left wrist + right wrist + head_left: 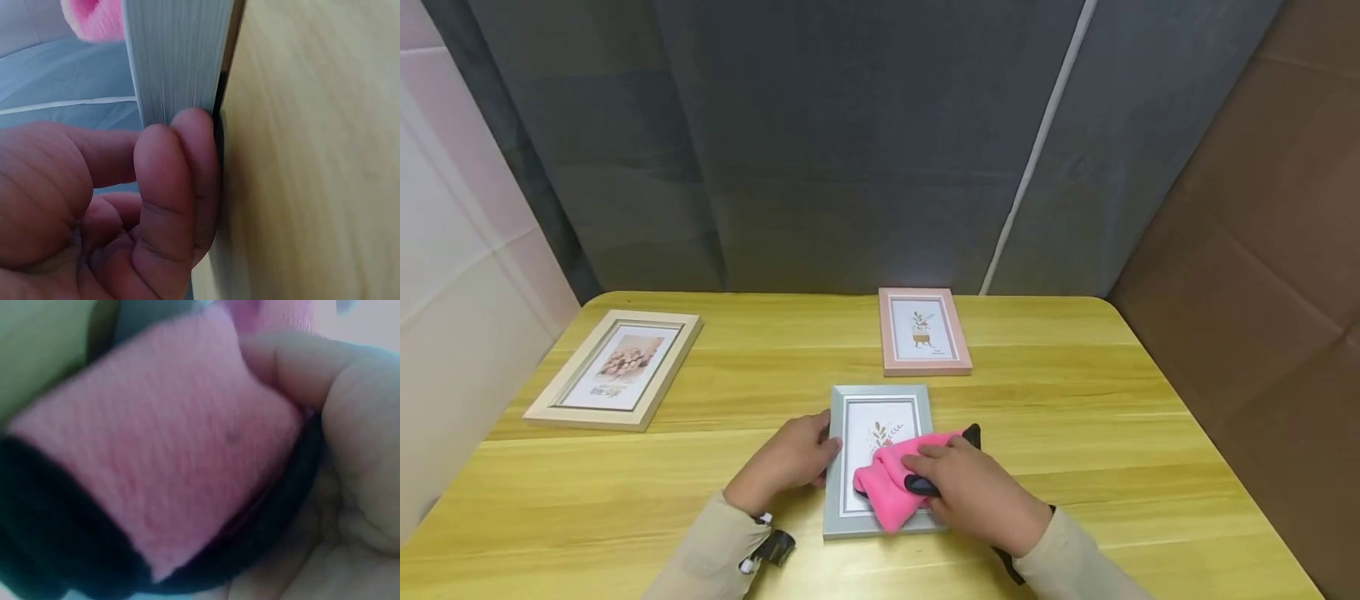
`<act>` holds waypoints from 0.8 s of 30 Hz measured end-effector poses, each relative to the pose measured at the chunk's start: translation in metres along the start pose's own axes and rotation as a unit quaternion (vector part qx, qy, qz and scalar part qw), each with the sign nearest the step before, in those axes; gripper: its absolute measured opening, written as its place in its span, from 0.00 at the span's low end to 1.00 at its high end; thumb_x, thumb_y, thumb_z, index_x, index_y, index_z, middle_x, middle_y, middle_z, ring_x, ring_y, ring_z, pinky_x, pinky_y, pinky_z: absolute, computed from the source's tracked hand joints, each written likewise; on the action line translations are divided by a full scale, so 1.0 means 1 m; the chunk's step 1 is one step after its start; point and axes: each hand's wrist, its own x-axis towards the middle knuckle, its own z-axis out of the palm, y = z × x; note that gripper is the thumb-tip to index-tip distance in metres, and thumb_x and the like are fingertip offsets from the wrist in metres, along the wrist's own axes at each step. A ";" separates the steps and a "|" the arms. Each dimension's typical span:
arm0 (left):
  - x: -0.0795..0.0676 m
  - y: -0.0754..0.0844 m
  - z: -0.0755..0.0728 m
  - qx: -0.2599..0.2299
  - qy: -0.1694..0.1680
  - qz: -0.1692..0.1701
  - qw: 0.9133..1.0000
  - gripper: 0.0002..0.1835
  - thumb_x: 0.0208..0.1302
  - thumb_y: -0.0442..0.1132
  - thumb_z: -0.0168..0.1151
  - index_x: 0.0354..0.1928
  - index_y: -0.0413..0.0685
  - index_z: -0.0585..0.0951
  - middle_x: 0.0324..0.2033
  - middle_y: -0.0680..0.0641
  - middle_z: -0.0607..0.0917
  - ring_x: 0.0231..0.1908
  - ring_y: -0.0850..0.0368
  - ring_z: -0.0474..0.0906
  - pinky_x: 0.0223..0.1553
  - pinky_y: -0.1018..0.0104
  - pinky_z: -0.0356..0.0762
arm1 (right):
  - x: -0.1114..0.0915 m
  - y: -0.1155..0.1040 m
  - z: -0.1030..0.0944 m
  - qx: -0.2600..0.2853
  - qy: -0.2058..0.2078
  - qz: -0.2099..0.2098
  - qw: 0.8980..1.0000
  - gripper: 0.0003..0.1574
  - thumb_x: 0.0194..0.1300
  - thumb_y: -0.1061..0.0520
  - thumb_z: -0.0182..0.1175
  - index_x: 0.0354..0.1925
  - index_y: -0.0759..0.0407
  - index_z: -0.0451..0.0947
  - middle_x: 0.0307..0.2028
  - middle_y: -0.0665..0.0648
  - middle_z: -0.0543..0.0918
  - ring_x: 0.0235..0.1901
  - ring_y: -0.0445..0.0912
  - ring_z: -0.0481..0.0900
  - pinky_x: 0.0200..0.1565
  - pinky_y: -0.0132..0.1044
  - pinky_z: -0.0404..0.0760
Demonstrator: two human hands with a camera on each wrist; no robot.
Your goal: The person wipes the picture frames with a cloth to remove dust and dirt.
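Note:
A grey-blue picture frame [837,475] with a plant print lies in front of me on the table. My left hand [792,457] grips its left edge, thumb on the front; in the left wrist view the fingers [164,187] press against the frame's side [178,62]. In my right hand [973,492] is a bunched pink cloth [891,487] with black edging, lying over the lower right of the print. The right wrist view shows the cloth [169,437] pinched by the thumb, its black trim [250,550] running along the palm.
Behind the grey-blue frame lies a pink picture frame [927,367] near the table's back edge. A cream picture frame [666,367] is at the far left. The wooden table [1075,417] meets a dark curtain [850,150] at the back and a brown one [1262,217] on the right.

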 end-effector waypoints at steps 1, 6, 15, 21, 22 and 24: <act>0.000 0.000 0.000 0.005 -0.002 0.001 1.000 0.26 0.72 0.34 0.54 0.68 0.27 0.66 0.26 0.45 0.79 0.18 0.56 0.78 0.22 0.63 0.77 | 0.004 0.002 0.000 0.003 0.001 0.012 1.000 0.31 0.59 0.55 0.72 0.62 0.54 0.79 0.57 0.57 0.82 0.58 0.56 0.76 0.59 0.50 0.74; 0.002 -0.001 -0.001 0.017 -0.004 -0.001 1.000 0.29 0.72 0.35 0.55 0.69 0.27 0.64 0.27 0.44 0.80 0.17 0.56 0.78 0.22 0.63 0.77 | 0.035 0.016 0.001 0.024 0.025 0.070 0.997 0.31 0.63 0.59 0.68 0.64 0.53 0.77 0.62 0.59 0.78 0.63 0.57 0.72 0.64 0.52 0.69; 0.003 -0.001 0.003 0.005 -0.008 -0.008 1.000 0.29 0.73 0.35 0.55 0.70 0.27 0.63 0.30 0.42 0.80 0.18 0.56 0.78 0.21 0.63 0.78 | 0.058 0.036 -0.001 0.093 0.042 0.096 0.990 0.30 0.63 0.63 0.67 0.63 0.53 0.78 0.59 0.55 0.81 0.59 0.54 0.76 0.64 0.49 0.70; 0.001 0.002 0.005 0.001 0.020 -0.001 1.000 0.26 0.72 0.35 0.56 0.66 0.27 0.68 0.26 0.44 0.79 0.16 0.57 0.77 0.18 0.63 0.77 | 0.055 0.047 -0.010 0.159 0.054 0.103 0.980 0.25 0.64 0.60 0.66 0.60 0.51 0.80 0.54 0.49 0.83 0.47 0.44 0.79 0.58 0.43 0.76; 0.000 0.002 0.004 0.003 0.026 0.002 1.000 0.25 0.71 0.35 0.57 0.65 0.28 0.69 0.24 0.45 0.79 0.15 0.57 0.77 0.17 0.63 0.76 | 0.055 0.047 -0.012 0.159 0.060 0.104 0.980 0.25 0.65 0.59 0.66 0.60 0.51 0.80 0.54 0.49 0.83 0.47 0.44 0.79 0.58 0.43 0.76; -0.001 0.002 0.004 0.011 0.038 0.014 0.999 0.23 0.71 0.36 0.58 0.62 0.29 0.72 0.20 0.47 0.77 0.14 0.57 0.76 0.16 0.63 0.75 | 0.056 0.047 -0.017 0.153 0.076 0.110 0.979 0.27 0.65 0.59 0.67 0.62 0.51 0.79 0.57 0.49 0.81 0.52 0.45 0.78 0.60 0.43 0.74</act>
